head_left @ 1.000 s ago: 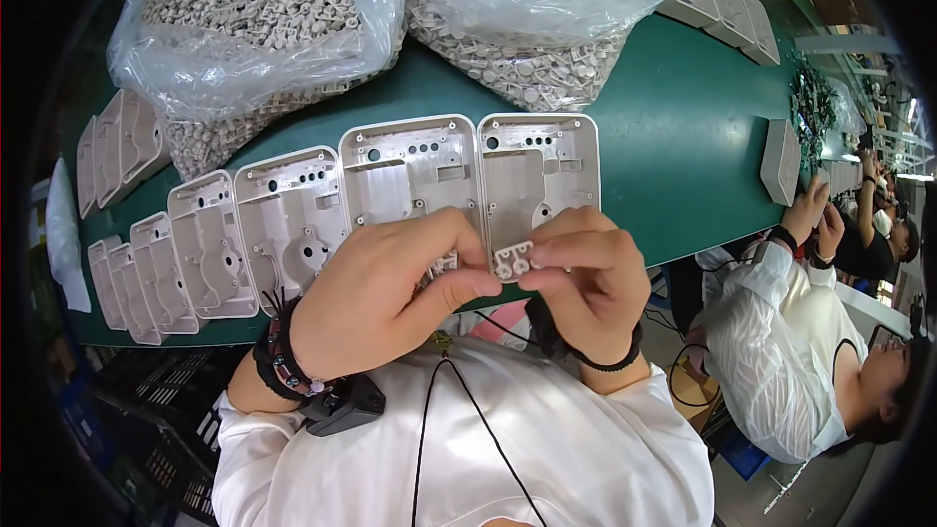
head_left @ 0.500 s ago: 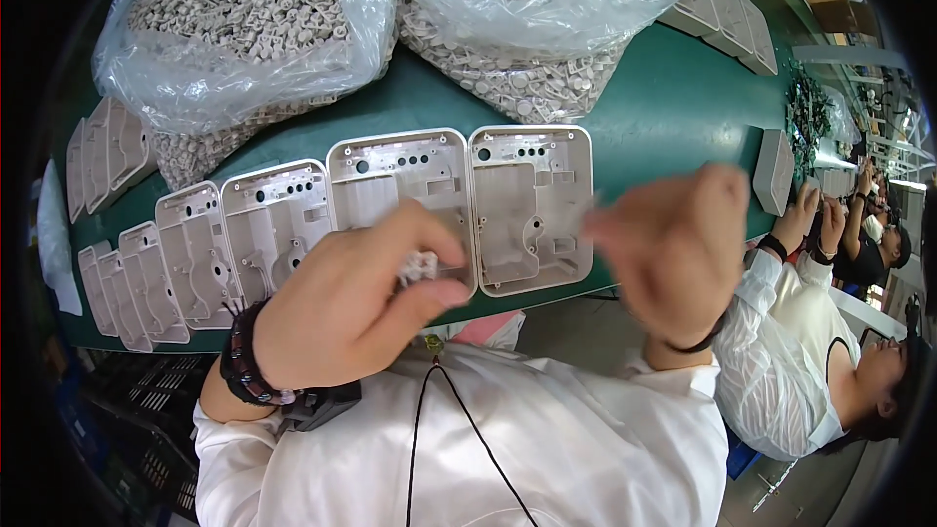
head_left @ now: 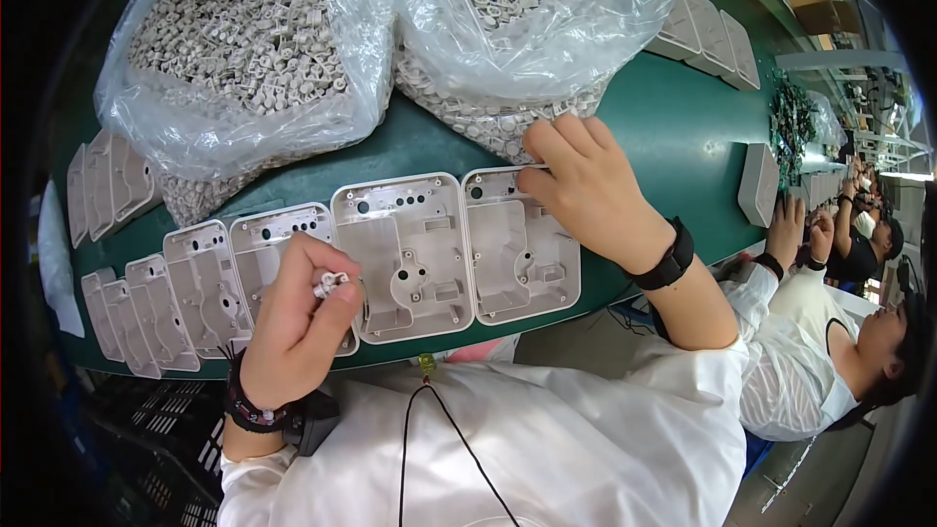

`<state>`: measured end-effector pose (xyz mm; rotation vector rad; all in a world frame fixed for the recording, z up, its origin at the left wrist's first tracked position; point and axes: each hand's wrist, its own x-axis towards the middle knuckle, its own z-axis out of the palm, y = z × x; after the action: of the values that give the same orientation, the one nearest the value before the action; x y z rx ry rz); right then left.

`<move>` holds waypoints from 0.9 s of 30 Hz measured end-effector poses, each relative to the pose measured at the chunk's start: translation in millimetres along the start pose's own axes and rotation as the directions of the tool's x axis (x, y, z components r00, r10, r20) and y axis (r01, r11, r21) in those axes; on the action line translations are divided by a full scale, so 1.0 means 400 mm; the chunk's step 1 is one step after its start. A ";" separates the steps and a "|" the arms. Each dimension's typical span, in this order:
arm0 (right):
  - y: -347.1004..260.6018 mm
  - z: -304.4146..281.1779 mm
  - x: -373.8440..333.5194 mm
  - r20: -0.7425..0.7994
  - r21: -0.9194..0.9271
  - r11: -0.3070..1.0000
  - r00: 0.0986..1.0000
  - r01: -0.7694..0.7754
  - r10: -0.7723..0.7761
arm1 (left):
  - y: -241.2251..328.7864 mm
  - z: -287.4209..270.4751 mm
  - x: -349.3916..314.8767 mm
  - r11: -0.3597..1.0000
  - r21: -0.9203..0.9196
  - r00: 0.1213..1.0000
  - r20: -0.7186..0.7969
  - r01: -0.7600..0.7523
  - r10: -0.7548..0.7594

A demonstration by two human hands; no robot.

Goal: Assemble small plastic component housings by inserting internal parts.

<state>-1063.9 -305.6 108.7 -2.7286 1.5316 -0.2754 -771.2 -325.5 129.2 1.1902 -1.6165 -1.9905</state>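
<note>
My left hand (head_left: 303, 317) is closed on several small white plastic parts (head_left: 330, 283), which show between thumb and forefinger. It hovers over the near part of a housing in the row. At the far wall of the rightmost light-grey plastic housing (head_left: 498, 283), my right hand (head_left: 590, 185) bends its fingers over the rim, the thumb on the near side. What lies between those fingertips is hidden. Beside that housing stands another open housing (head_left: 381, 312), with round holes along its far wall and moulded ribs and posts inside.
More housings (head_left: 200, 283) continue the row leftward on the green table (head_left: 673, 127). Two clear plastic bags of small parts, a left bag (head_left: 244, 107) and a right bag (head_left: 547, 29), stand behind. Stacked housings (head_left: 708, 34) sit far right. A co-worker (head_left: 800, 351) is at the right.
My right hand has moved left and away from me to the rightmost housing's far wall. My left hand has drawn left, still holding the small parts. The view has shifted slightly.
</note>
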 end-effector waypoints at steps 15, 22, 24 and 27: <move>-0.055 0.027 -0.048 -0.019 0.188 0.949 0.965 -0.253 0.261 | -0.044 -0.033 -0.021 0.972 0.188 0.990 0.019 -0.139 0.138; -0.047 -0.021 -0.025 0.166 0.032 0.997 0.984 -0.066 0.060 | -0.030 -0.018 -0.016 0.947 0.261 0.982 0.043 -0.190 0.185; -0.029 -0.030 -0.042 0.121 0.140 0.985 0.989 -0.098 0.081 | -0.033 -0.010 -0.018 0.975 0.159 0.987 0.013 -0.158 0.158; -0.022 -0.046 -0.062 0.060 0.214 0.966 0.989 -0.143 0.133 | -0.029 -0.019 -0.020 0.969 0.162 0.983 0.018 -0.186 0.185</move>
<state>-1072.0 -278.3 123.7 -2.4332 1.5670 -0.3539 -757.9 -321.2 121.8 1.0475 -1.8489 -1.7738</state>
